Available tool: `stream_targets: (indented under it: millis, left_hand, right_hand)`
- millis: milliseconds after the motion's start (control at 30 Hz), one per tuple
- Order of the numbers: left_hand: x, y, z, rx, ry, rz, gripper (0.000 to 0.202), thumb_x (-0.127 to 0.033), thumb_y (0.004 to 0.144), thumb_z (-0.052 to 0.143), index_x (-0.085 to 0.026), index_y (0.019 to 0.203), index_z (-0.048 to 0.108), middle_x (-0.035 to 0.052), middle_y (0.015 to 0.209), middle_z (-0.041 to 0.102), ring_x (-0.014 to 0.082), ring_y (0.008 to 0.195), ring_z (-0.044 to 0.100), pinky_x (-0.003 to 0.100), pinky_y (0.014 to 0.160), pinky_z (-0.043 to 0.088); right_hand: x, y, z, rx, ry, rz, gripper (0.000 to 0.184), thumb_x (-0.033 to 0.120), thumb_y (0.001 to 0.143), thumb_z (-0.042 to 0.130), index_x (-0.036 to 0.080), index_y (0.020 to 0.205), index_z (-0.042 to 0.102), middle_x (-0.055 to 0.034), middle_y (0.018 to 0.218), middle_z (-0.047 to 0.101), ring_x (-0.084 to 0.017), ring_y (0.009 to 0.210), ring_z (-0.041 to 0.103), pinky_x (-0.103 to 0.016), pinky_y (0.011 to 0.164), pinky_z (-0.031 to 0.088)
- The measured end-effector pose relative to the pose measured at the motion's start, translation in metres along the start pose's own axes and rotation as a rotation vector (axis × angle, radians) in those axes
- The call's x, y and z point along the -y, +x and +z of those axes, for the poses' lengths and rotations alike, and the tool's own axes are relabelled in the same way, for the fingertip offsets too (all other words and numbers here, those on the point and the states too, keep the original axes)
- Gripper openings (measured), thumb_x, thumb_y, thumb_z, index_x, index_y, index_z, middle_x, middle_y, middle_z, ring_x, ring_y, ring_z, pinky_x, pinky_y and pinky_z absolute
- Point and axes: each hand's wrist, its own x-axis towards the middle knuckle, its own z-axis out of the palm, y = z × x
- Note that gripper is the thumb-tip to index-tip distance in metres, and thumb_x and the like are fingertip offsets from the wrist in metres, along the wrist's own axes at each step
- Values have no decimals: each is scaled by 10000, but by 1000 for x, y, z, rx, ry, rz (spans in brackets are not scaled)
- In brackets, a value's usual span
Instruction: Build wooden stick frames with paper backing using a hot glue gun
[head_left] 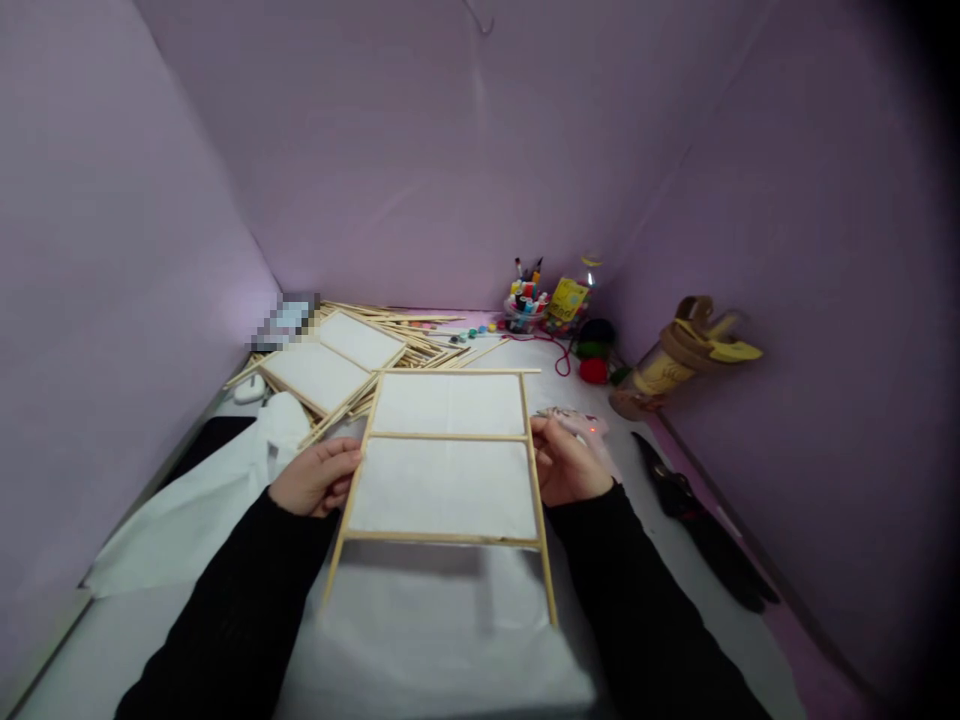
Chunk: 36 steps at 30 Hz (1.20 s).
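Between my two hands is a wooden stick frame (450,437) with white paper panels in its upper two sections. Its two side sticks run on past the lowest crossbar as bare legs. My left hand (319,475) pinches the frame's left side stick. On the opposite side, my right hand (566,465) grips the right side stick, its fingers partly hidden. The frame is held above the white-covered table and casts a shadow below. Just behind my right hand lies a pale pink glue gun (589,428) with a small red light, partly covered.
A second papered stick frame (326,365) rests on a pile of wooden sticks (439,350) at back left. White paper (187,520) lies at left. Along the right are a tumbler (667,365), black scissors (675,485), yarn balls (594,365) and a cup of markers (525,305).
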Motion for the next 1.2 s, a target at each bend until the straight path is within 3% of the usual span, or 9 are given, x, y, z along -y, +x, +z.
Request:
stream_targets:
  millis: [100, 200, 367, 567, 700, 900, 1033, 1200]
  left_hand:
    - [2, 3, -1, -75, -85, 18, 363, -398, 570, 753, -167, 717, 514, -104, 408, 372, 8, 322, 237, 114, 300, 147]
    - [6, 6, -3, -174, -120, 87, 386, -379, 535, 764, -165, 727, 506, -110, 416, 370, 6, 322, 242, 115, 294, 114]
    - [9, 8, -5, -195, -141, 115, 388, -387, 548, 757, -167, 742, 503, -117, 418, 361, 5, 317, 249, 122, 301, 93]
    - [-1, -2, 2, -211, -124, 172, 401, -374, 519, 786, -147, 750, 550, -104, 411, 406, 11, 330, 279, 127, 318, 142]
    - [-3, -8, 5, -234, -122, 265, 407, -389, 469, 807, -141, 655, 544, -86, 392, 429, 17, 316, 283, 147, 326, 152]
    - [3, -14, -2, -148, -177, 394, 440, -422, 445, 843, -136, 575, 534, -44, 441, 520, 54, 377, 415, 174, 398, 296]
    - [2, -18, -2, -47, -193, 546, 417, -404, 467, 852, -133, 524, 540, 1, 524, 612, 109, 483, 539, 227, 486, 422]
    - [1, -24, 1, 77, -172, 651, 361, -390, 561, 822, -137, 559, 565, 14, 565, 634, 125, 526, 568, 235, 510, 442]
  right_hand:
    - [3, -4, 5, 41, -4, -45, 376, 487, 668, 672, 261, 968, 675, -56, 963, 659, -214, 803, 602, -318, 628, 469]
    - [3, -6, 6, 43, -26, -44, 422, 430, 670, 681, 271, 1059, 650, -31, 864, 649, -180, 761, 596, -279, 599, 458]
    - [0, -3, 1, 95, -62, -42, 515, 403, 646, 712, 303, 1141, 610, 32, 607, 556, -128, 515, 491, -254, 485, 385]
    - [5, -2, -5, 244, -175, -97, 632, 310, 621, 766, 288, 1214, 549, 46, 621, 541, -105, 515, 481, -233, 479, 385]
    - [5, -4, -7, 217, -236, -200, 620, 227, 654, 762, 293, 1227, 533, 37, 669, 556, -108, 585, 499, -242, 550, 431]
    - [2, -8, -5, 167, -286, -380, 465, 287, 684, 759, 307, 1119, 595, 20, 677, 582, -118, 588, 522, -234, 532, 433]
    - [7, -15, -6, 225, -300, -390, 413, 364, 659, 767, 300, 1033, 604, 15, 663, 585, -128, 564, 538, -233, 504, 443]
    - [14, -21, -10, 296, -338, -334, 386, 430, 652, 752, 302, 989, 614, -7, 734, 635, -160, 613, 610, -252, 527, 487]
